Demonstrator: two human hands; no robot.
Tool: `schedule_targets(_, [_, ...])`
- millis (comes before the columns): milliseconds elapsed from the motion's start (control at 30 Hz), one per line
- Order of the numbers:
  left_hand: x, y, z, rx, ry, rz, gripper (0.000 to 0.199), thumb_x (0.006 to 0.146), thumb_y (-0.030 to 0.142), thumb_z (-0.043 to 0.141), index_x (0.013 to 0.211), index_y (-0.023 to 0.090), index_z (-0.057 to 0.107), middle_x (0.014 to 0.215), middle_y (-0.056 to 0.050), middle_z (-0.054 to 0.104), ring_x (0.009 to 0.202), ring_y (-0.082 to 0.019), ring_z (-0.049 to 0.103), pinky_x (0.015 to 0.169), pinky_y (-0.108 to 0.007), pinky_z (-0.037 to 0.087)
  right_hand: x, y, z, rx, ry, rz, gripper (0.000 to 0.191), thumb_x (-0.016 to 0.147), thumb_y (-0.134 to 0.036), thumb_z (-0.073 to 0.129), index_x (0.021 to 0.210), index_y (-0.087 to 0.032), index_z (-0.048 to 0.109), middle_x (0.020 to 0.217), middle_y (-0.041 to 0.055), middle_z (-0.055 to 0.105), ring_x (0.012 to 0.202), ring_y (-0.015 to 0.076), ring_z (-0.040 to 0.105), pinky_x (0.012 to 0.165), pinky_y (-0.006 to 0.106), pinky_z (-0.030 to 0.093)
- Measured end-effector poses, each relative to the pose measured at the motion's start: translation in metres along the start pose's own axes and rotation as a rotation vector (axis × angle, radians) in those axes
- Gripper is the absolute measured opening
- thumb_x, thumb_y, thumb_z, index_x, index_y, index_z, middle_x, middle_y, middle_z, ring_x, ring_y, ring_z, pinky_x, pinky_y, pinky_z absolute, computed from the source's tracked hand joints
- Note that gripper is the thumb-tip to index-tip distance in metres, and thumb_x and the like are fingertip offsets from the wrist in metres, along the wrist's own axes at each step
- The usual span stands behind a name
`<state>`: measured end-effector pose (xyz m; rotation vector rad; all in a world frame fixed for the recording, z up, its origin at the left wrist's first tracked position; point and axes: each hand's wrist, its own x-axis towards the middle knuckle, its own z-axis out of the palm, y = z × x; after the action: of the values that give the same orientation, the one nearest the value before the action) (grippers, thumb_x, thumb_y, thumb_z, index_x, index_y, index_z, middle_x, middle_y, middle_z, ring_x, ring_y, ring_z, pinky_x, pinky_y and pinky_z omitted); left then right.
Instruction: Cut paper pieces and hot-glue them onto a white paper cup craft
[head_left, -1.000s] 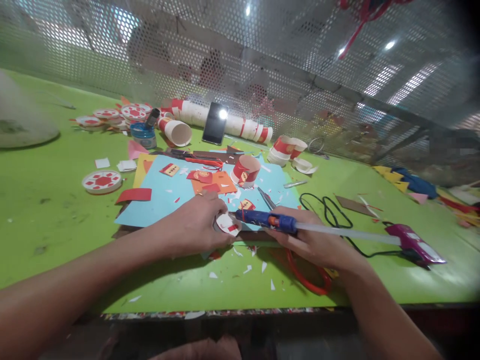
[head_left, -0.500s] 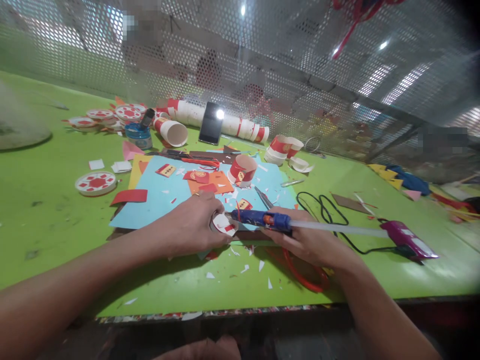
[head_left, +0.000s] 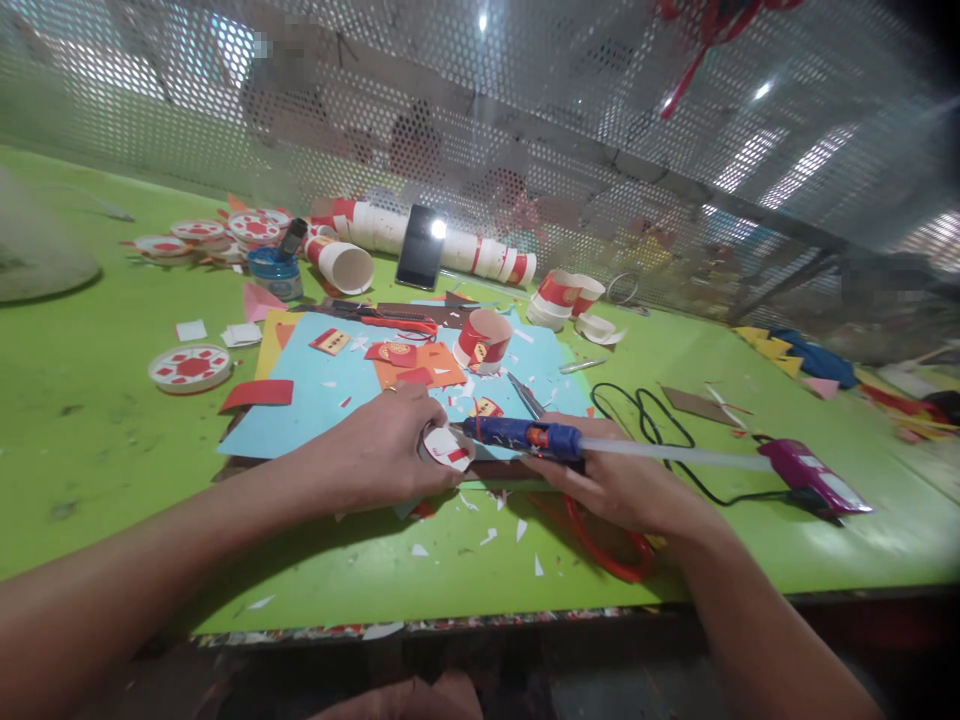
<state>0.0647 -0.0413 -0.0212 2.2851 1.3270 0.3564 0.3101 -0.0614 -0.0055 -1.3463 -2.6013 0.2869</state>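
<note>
My left hand is closed round a small white paper piece with red marks. A blue glue gun lies in my right hand, its nozzle at the upper right edge of the white piece. From the gun's back a long clear glue stick sticks out to the right. Beneath both hands are light blue paper sheets with scraps on them. A red and white cup ring stands just beyond the hands, and grey scissors blades point up beside the gun.
Several decorated discs lie at the left. Behind stand a blue jar, a phone and a row of paper cups. A black cable runs to a magenta device at the right. Orange scissors handles lie under my right hand.
</note>
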Motion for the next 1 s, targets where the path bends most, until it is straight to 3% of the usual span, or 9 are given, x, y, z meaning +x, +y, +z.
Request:
schedule_targets(600, [0.0007, -0.0016, 0.0018, -0.001, 0.005, 0.019, 0.023, 0.068, 0.041, 0.061, 0.079, 0.021, 0.062, 0.081, -0.005, 0.057, 0.079, -0.023, 0.054, 0.062, -0.033, 0.039, -0.0008, 0.0000, 0.0002, -0.023, 0.008, 0.012, 0.018, 0.090, -0.035, 0.049, 0.086, -0.019, 0.057, 0.087, 0.0062, 0.066, 0.073, 0.0176, 0.058, 0.065, 0.028, 0.045])
schedule_targets(1000, [-0.0006, 0.0006, 0.0006, -0.033, 0.002, -0.005, 0.021, 0.068, 0.038, 0.061, 0.081, 0.022, 0.064, 0.082, -0.005, 0.057, 0.081, -0.023, 0.054, 0.064, -0.033, 0.040, -0.0004, 0.0006, -0.0045, 0.042, 0.017, 0.003, 0.017, 0.091, -0.031, 0.049, 0.080, -0.018, 0.053, 0.076, 0.0013, 0.058, 0.065, 0.0132, 0.049, 0.062, 0.025, 0.039])
